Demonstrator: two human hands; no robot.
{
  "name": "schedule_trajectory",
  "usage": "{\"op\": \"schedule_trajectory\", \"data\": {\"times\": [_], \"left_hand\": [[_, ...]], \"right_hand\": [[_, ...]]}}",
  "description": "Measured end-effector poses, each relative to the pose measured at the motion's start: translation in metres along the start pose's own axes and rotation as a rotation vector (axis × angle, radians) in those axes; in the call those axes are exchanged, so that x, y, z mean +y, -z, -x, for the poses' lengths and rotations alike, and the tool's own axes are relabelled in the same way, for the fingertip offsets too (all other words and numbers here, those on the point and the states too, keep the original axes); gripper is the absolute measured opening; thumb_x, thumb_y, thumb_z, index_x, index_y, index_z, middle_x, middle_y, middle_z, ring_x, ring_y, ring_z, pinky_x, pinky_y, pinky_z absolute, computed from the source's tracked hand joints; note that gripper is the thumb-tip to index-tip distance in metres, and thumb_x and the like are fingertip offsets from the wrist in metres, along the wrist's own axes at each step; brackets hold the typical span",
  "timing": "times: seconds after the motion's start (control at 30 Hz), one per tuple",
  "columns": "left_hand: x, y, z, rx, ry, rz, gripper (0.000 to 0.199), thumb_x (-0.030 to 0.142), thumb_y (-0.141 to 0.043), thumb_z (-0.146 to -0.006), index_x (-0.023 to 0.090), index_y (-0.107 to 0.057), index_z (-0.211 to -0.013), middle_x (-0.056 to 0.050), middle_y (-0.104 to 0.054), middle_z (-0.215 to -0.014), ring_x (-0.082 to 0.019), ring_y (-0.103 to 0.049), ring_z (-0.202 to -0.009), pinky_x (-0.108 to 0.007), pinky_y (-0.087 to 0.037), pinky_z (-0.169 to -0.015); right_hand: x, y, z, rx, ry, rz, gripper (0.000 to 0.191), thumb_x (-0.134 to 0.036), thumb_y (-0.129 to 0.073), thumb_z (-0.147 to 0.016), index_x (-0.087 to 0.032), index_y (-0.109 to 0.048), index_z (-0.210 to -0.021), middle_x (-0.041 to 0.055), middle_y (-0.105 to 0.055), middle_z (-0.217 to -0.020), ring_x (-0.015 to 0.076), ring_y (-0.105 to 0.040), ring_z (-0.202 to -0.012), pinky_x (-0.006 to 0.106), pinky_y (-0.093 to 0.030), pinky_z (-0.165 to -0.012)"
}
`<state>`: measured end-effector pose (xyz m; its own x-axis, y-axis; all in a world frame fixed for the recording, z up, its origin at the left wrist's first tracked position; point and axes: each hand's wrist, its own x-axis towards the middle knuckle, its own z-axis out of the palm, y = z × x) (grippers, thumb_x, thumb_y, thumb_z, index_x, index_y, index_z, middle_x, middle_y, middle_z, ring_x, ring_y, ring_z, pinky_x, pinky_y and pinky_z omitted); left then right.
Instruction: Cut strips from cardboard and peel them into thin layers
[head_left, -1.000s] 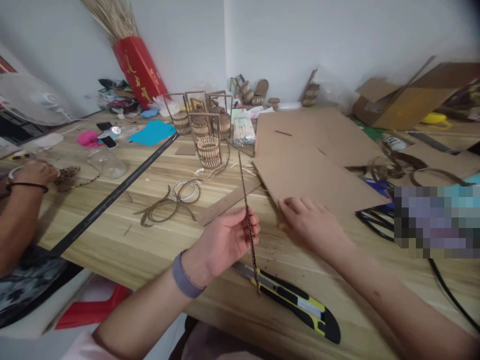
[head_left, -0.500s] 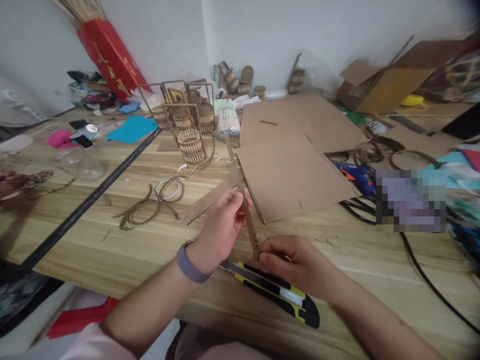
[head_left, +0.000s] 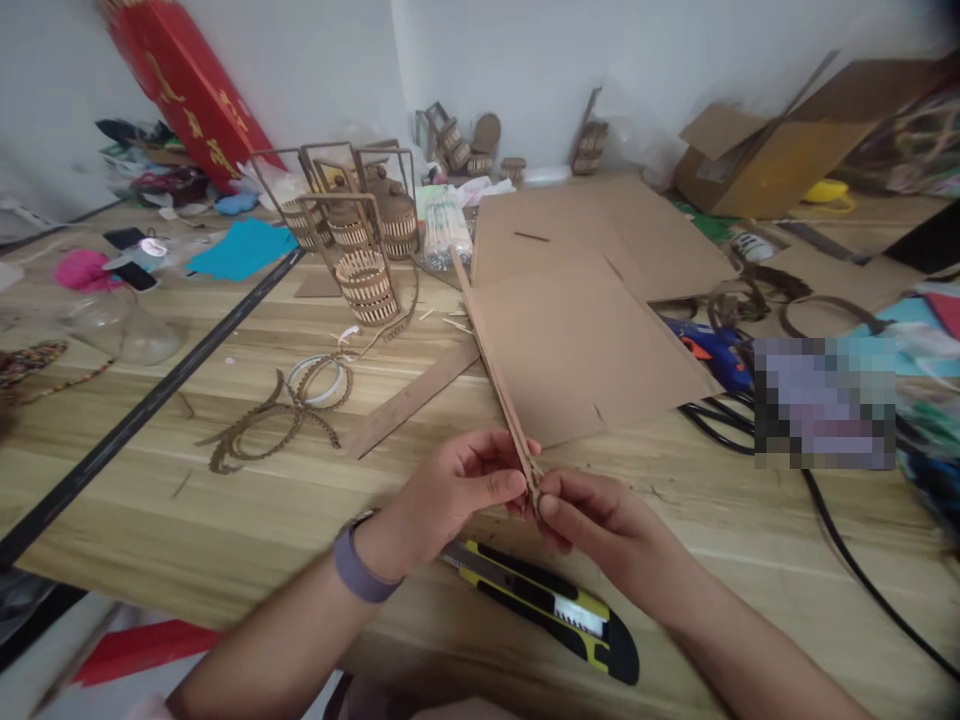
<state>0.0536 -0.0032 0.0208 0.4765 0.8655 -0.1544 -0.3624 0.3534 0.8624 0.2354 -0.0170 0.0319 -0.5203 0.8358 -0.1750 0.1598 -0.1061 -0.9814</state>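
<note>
Between my hands a long, narrow cardboard strip [head_left: 494, 372] slants away from me over the table. My left hand [head_left: 466, 487] pinches it near its close end, thumb on top. Right beside it, my right hand [head_left: 600, 515] is closed on the very tip of the strip, where the cardboard looks frayed or peeled. Just below my hands lies a yellow and black utility knife [head_left: 536, 600] with its blade pointing left. A flat cardboard piece [head_left: 412, 400] rests on the table to the left, and large cardboard sheets [head_left: 577, 360] lie beyond the strip.
Small basket-like holders with tall handles [head_left: 365, 285] stand at the back left. Curled corrugated strips [head_left: 277, 420] lie nearer. At right are a blue glue gun [head_left: 712, 350] with a black cable [head_left: 832, 530], and an open cardboard box [head_left: 787, 150] behind. A glass jar [head_left: 124, 325] sits at left.
My left hand has slid down the strip toward its near end, close to my right hand. The strip's near end has shifted slightly right. The view has turned a little.
</note>
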Motion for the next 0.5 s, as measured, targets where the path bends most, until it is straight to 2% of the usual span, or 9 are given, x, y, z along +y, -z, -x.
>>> {"op": "schedule_trajectory", "data": {"times": [0.23,0.37,0.5], "left_hand": [[0.0038,-0.0052,0.0042,0.035,0.023,-0.093,0.042,0.022,-0.075,-0.077,0.016,-0.066,-0.118,0.0,-0.062,-0.081,-0.009,-0.056,-0.067,-0.022,-0.046,-0.063],[0.0054,-0.0086,0.0048,0.081,0.048,-0.148,0.05,0.017,-0.07,-0.075,0.014,-0.062,-0.124,0.001,-0.061,-0.08,-0.009,-0.055,-0.067,-0.021,-0.044,-0.062],[0.0046,-0.0086,0.0041,0.086,0.039,-0.167,0.043,0.015,-0.064,-0.075,0.014,-0.062,-0.118,0.003,-0.058,-0.076,-0.008,-0.051,-0.065,-0.021,-0.041,-0.06]], "right_hand": [[0.0035,0.0016,0.0001,0.041,0.024,0.113,0.053,-0.069,-0.047,-0.09,-0.02,-0.059,-0.075,-0.0019,-0.049,-0.062,0.0115,-0.042,-0.058,0.024,-0.036,-0.053],[0.0049,0.0006,-0.0007,0.108,0.064,0.293,0.043,-0.053,-0.045,-0.095,-0.021,-0.053,-0.068,-0.002,-0.048,-0.059,0.0115,-0.043,-0.056,0.024,-0.035,-0.052],[0.0057,-0.0013,0.0005,0.136,0.088,0.402,0.035,-0.04,-0.042,-0.095,-0.022,-0.048,-0.065,-0.0022,-0.048,-0.058,0.0118,-0.042,-0.054,0.024,-0.033,-0.051]]}}
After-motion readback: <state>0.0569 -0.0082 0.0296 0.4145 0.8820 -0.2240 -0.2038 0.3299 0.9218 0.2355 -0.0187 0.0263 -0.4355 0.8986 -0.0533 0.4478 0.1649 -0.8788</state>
